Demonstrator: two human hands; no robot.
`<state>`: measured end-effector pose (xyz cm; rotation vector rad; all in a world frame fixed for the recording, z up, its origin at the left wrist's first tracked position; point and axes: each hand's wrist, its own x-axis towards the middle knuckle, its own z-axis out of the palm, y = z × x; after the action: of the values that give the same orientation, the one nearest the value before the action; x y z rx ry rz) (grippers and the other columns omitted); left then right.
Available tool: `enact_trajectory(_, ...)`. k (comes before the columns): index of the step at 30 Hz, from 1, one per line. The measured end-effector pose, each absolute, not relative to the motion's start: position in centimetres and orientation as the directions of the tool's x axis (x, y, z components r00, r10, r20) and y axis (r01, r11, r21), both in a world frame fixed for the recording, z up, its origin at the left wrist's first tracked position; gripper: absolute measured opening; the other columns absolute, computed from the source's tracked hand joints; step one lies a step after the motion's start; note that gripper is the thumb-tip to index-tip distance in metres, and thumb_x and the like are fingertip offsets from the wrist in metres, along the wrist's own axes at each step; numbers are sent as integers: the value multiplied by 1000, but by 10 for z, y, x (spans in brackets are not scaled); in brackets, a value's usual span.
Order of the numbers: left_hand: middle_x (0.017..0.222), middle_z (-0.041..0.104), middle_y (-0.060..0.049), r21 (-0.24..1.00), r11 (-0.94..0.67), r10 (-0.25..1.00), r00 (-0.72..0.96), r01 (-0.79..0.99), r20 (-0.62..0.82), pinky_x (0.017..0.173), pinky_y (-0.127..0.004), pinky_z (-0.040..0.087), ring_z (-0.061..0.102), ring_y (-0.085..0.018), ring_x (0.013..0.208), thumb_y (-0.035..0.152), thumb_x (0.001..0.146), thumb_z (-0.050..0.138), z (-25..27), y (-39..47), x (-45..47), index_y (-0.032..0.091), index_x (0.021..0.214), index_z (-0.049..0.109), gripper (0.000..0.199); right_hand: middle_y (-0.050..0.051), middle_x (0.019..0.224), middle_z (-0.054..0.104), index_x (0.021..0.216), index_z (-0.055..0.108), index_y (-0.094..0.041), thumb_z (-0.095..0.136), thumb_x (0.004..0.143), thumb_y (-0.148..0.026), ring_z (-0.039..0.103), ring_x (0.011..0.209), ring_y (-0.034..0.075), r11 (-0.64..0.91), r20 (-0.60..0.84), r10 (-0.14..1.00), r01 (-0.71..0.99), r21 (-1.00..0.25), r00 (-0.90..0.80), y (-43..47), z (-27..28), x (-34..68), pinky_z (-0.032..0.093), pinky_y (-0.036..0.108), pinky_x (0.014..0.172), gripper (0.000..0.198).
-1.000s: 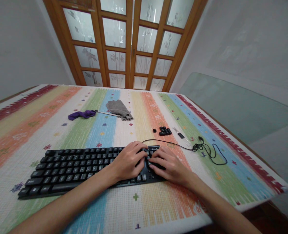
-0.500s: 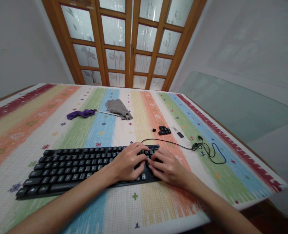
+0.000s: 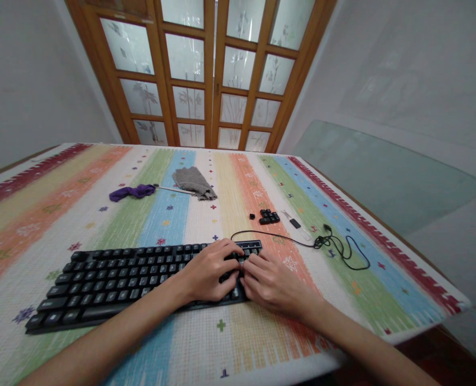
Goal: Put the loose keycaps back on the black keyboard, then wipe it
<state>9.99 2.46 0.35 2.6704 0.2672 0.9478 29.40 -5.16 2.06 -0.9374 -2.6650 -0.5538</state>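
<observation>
A black keyboard point(image 3: 121, 281) lies on the striped tablecloth. Over its right end, where the number keys are, my left hand point(image 3: 215, 271) rests with thumb and fingers bent together. Close against it, my right hand point(image 3: 268, 279) has its fingers curled down onto the same end. The fingertips of both hands meet there, and whatever they pinch is hidden. Just behind the hands sit several loose black keycaps point(image 3: 270, 216) in a group, with a single keycap point(image 3: 252, 216) to their left. A small tool with a black handle and wire loops point(image 3: 295, 223) lies beside them.
The keyboard's black cable point(image 3: 344, 252) lies coiled on the right. Farther back are a grey cloth point(image 3: 193, 181), a purple cloth point(image 3: 132, 192) and a thin stick point(image 3: 175, 189) between them. A glass panel point(image 3: 386, 171) leans at the right wall; wooden doors point(image 3: 213, 80) stand behind the table point(image 3: 161, 348).
My right hand has shifted slightly left and its fingers are curled more tightly. My left hand stays nearly in place. The whole view has tilted a little.
</observation>
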Motion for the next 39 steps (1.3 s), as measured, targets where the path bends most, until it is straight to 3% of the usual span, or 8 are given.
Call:
enact_trajectory(5,108,67,-13,323,-944,267,746,74,610,90,-43,55,60,-25,102,11,87,54,3,24,100,15,83,68,15,7,82,62,84,65,-16,52,98,-15,53,83,23,695,287,578,646,316,-763,-59,24,288,36,38,66,19)
enact_trajectory(15,107,66,-13,318,-945,262,744,70,615,89,-42,54,60,-25,101,12,86,55,2,25,100,15,84,68,14,7,87,62,87,63,-17,48,102,-21,54,87,22,762,187,553,583,283,-812,-50,32,292,38,36,69,21)
enact_trajectory(21,106,66,-12,311,-947,264,749,81,608,90,-42,54,60,-25,101,14,85,57,-1,26,100,15,87,68,11,7,86,61,83,64,-16,50,100,-23,51,85,22,756,247,568,616,220,-785,-51,19,299,39,36,72,22)
enact_trajectory(25,105,66,-11,310,-947,261,751,79,606,90,-42,53,60,-24,100,16,85,58,0,26,100,16,88,67,9,8,88,62,89,68,-16,50,100,-28,52,84,22,749,316,597,653,108,-737,-49,26,306,42,37,75,25)
enact_trajectory(29,105,66,-10,307,-948,261,752,82,605,90,-42,53,60,-23,100,17,88,57,-1,27,100,16,92,67,11,9,91,64,95,71,-17,48,100,-24,54,86,21,668,440,680,743,-43,-586,-28,41,326,45,37,78,25)
enact_trajectory(32,104,66,-10,312,-946,267,752,86,603,90,-42,53,60,-23,101,17,90,57,-2,28,100,16,94,67,11,10,93,67,97,72,-16,53,97,-23,54,89,24,580,480,728,813,-53,-489,4,42,346,45,39,81,20)
enact_trajectory(36,105,66,-9,326,-938,299,747,117,594,91,-42,53,59,-23,102,20,91,61,-4,29,100,16,94,66,7,10,93,70,97,74,-15,59,93,-22,56,90,24,453,333,846,891,-39,-416,46,34,363,43,38,83,17)
enact_trajectory(39,105,66,-9,326,-936,311,748,135,586,92,-42,52,58,-24,103,24,92,63,-4,29,100,16,93,66,8,9,89,71,93,76,-15,62,89,-19,57,86,23,438,259,871,898,-27,-417,64,29,365,41,37,83,15)
